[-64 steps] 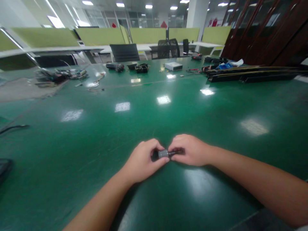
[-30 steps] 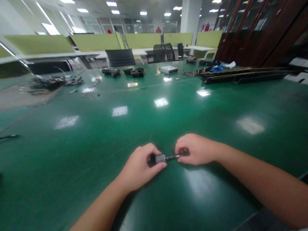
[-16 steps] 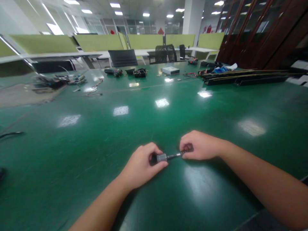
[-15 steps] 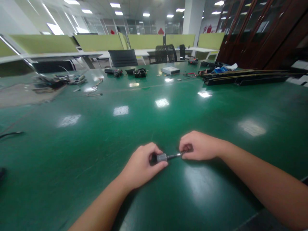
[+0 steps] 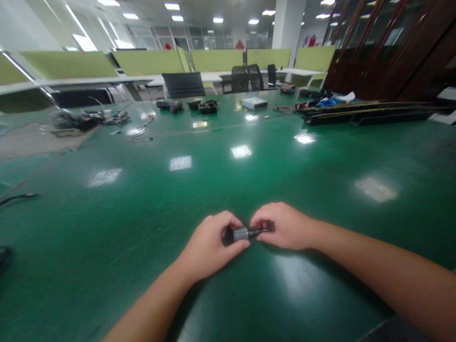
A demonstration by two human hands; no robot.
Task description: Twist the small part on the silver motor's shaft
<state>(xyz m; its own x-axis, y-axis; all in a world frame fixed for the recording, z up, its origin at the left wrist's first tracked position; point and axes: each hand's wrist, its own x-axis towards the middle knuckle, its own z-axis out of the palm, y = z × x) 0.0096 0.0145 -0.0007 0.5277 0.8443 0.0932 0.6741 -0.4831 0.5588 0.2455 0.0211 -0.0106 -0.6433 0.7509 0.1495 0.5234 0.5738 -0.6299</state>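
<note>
Near the front of the green table, my left hand is closed round a short grey metallic cylinder, thumb below and index finger above. A thin dark shaft sticks out of the cylinder's right end, lying roughly level. My right hand pinches this shaft close to the cylinder, its fingertips a small gap from my left hand's. The shaft's far end is hidden within the right hand's fingers. What kind of tool or part this is, I cannot make out.
Across the green table, a power tool, black parts and a white-grey box lie at the back. Long black strips are at the back right, tangled electronics at the back left. A black cable reaches in from the left.
My right hand has slid left along the shaft, nearer the cylinder, and less of the shaft shows now. My left hand keeps its hold in nearly the same place.
</note>
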